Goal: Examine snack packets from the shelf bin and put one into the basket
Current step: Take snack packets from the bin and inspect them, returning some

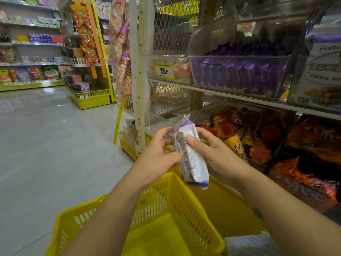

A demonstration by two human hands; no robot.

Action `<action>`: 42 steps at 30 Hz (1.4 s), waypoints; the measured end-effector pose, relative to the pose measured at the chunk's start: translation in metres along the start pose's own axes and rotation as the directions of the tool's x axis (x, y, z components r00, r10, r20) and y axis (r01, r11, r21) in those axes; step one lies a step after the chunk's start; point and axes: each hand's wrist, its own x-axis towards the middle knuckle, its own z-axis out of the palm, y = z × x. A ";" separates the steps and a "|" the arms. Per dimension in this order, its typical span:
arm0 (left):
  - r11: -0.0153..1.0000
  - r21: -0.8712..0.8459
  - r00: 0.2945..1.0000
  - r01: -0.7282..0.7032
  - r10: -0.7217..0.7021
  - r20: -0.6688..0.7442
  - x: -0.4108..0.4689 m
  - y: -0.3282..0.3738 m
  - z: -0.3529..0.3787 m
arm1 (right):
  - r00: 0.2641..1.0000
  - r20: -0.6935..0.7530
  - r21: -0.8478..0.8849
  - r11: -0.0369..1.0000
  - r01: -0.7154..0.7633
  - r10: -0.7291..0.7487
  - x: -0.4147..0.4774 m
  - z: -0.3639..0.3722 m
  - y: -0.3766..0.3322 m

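Beside the snack shelving, a person stands with both forearms stretched out over a yellow plastic basket. Between the hands is a white-and-purple snack packet, held in the air just above the basket's far rim, tilted with its crimped top end toward the shelves and its printed back and seam facing the person. The right hand grips it, thumb laid across the upper back and fingers wrapped behind. The left hand pinches the packet's left edge, thumb by the seam and curled fingertips at the top corner. Up on the shelf to the right sits a clear bin packed with purple packets, a yellow price tag just beside it. One shelf lower lie orange and red snack bags.
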 end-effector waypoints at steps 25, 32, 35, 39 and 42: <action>0.996 -0.055 0.895 -0.073 0.090 0.437 -0.027 0.077 0.059 | 0.934 -0.290 -0.213 0.966 0.149 -0.208 -0.063 -0.039 -0.065; 0.912 0.141 0.807 -0.385 0.258 0.532 -0.019 0.173 0.089 | 0.932 -0.089 -0.670 0.714 0.204 -0.350 -0.127 -0.084 -0.194; 0.839 0.198 0.761 -0.507 0.328 0.560 -0.012 0.213 0.110 | 0.867 -0.126 -0.823 0.539 0.180 -0.482 -0.153 -0.097 -0.242; 0.796 0.125 0.789 -0.592 0.541 0.290 0.020 0.258 0.141 | 0.647 -0.226 -0.907 0.399 0.134 -0.729 -0.181 -0.125 -0.288; 0.736 0.264 0.771 -0.623 0.636 0.045 0.044 0.276 0.163 | 0.399 -0.254 -0.952 0.302 0.059 -0.881 -0.190 -0.143 -0.308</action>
